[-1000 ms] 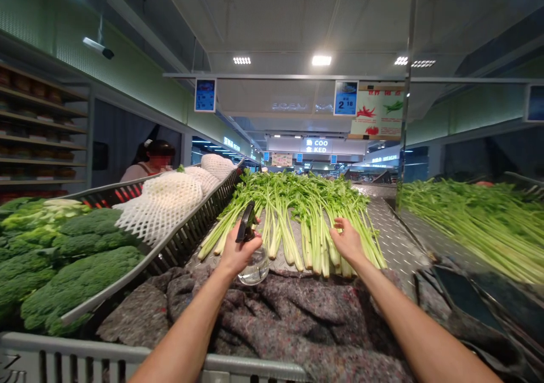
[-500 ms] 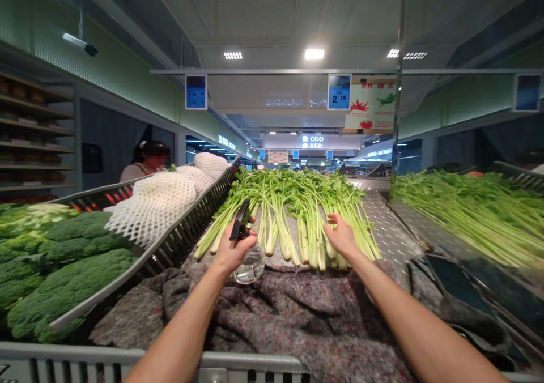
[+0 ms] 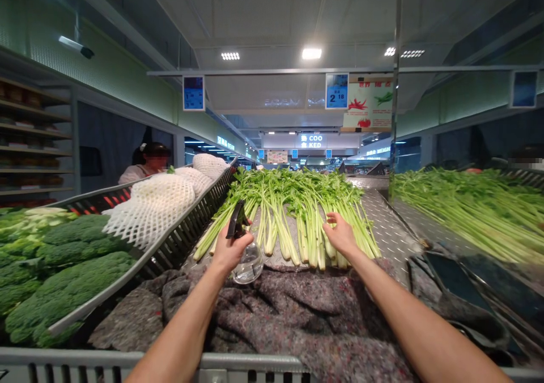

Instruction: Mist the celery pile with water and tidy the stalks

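- Two bare hands reach over a metal display shelf [image 3: 394, 233] in a produce aisle, seen through the head camera I follow from afar.
- My left hand [image 3: 229, 250] has its grip closed around the neck of a clear spray bottle [image 3: 247, 271], its black trigger head upright above the thumb, in front of the celery's left side.
- My right hand [image 3: 341, 237] is loosely open, fingers part curled, with nothing visible in its grip; it hovers at the stalks on the right, and whether it touches them I cannot tell.
- Celery [image 3: 275, 233] lies fanned on the shelf, pale stalk ends toward me, leaves toward the back; I judge the laying-out largely done, though the bunches splay unevenly.
- No mist shows from the nozzle, and I cannot tell whether the leaves are wet, so how much spraying is done or left is unclear.
- A grey, speckled cloth [image 3: 293, 309] lies crumpled along the near side, behind a grey crate rim [image 3: 255, 362].
- At left, broccoli [image 3: 85, 281] and white-netted produce [image 3: 155, 197] sit beside the display, with a person [image 3: 148, 161] beyond.
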Available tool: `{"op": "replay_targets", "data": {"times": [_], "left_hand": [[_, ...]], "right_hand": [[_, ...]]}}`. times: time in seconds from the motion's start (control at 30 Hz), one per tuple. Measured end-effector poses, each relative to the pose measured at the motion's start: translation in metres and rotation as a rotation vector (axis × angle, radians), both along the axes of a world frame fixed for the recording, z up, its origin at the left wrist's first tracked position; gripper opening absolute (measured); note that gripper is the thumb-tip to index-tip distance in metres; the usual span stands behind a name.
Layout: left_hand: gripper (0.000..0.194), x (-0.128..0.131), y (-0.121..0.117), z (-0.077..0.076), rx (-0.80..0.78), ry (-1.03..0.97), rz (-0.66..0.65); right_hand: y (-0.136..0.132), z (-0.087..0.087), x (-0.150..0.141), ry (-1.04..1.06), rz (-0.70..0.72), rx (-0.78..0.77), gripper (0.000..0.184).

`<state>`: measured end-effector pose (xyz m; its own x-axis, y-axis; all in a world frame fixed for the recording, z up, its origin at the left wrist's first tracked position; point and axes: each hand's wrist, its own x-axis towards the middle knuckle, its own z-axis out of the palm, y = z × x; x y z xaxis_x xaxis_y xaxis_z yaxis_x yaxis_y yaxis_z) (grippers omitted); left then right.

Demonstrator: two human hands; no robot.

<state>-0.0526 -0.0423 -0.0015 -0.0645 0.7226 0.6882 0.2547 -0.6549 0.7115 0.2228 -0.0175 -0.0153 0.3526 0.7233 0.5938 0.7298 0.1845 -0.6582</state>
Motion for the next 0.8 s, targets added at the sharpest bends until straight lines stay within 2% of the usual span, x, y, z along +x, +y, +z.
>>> {"op": "replay_targets", "data": {"times": [0.17,0.47,0.7,0.8], "left_hand": [[0.028,0.001,0.0,0.0,0.02,-0.025,-0.027],[0.028,0.002,-0.002,0.001,0.002,0.004,-0.003],[0.032,0.003,0.005,-0.003,0.016,0.02,-0.043],[0.031,0.007,0.014,0.001,0.023,0.012,-0.041]], "right_hand": [[0.001,0.0,0.0,-0.025,-0.016,0.003,0.037],[-0.006,0.004,-0.003,-0.029,-0.01,-0.029,0.037],[-0.006,0.004,-0.006,-0.046,-0.019,-0.019,0.037],[-0.006,0.005,-0.008,-0.05,-0.005,-0.023,0.037]]}}
